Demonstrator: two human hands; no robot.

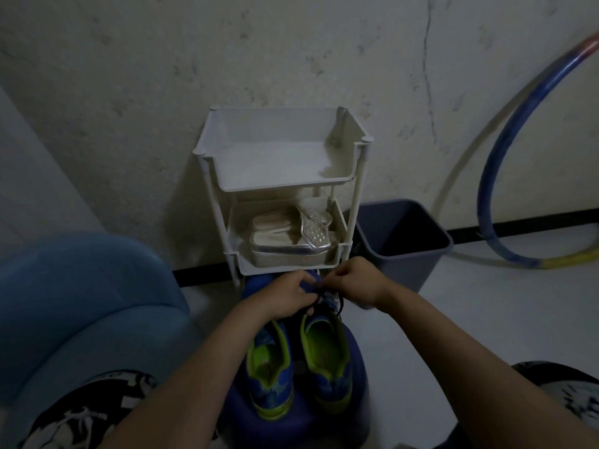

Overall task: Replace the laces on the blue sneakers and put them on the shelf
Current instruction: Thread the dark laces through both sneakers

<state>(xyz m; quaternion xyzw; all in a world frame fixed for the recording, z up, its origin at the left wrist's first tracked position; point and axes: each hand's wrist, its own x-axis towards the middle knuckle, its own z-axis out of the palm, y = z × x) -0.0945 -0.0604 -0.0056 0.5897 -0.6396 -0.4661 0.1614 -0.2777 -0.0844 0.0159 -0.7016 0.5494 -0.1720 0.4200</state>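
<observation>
- 2 blue sneakers, green-lined, sit side by side on a round purple stool (pixel 356 361) between the person's knees, heels toward the camera. The left sneaker (pixel 269 367) and right sneaker (pixel 327 361) are touching or nearly so.
- Both hands work at the toe end of the pair, over the eyelet area.
- Left hand (pixel 285 298): fingers curled down over the forepart of the right sneaker, gripping it. It also hides the left sneaker's front.
- Right hand (pixel 351 281): fingers drawn together in a pinch on a dark lace (pixel 338 306). A strand trails down the shoe's outer side.
- I cannot tell how many eyelets are threaded, since the hands cover them. Whether this lace is old or new cannot be told either.
- Judgement: lacing is under way on 1 shoe. The state of the other shoe's lace is hidden.
- Neither sneaker is on the shelf (pixel 278 187) yet, so placing both remains.
- The shelf stands just beyond the stool, against the wall. Its top tray holds nothing visible, and the tier below holds silver sandals (pixel 291 238).
- Around this: a grey bin (pixel 402 251) just right of the shelf, a hoop (pixel 492 176) leaning on the wall, and a blue seat (pixel 81 286) at the left.
</observation>
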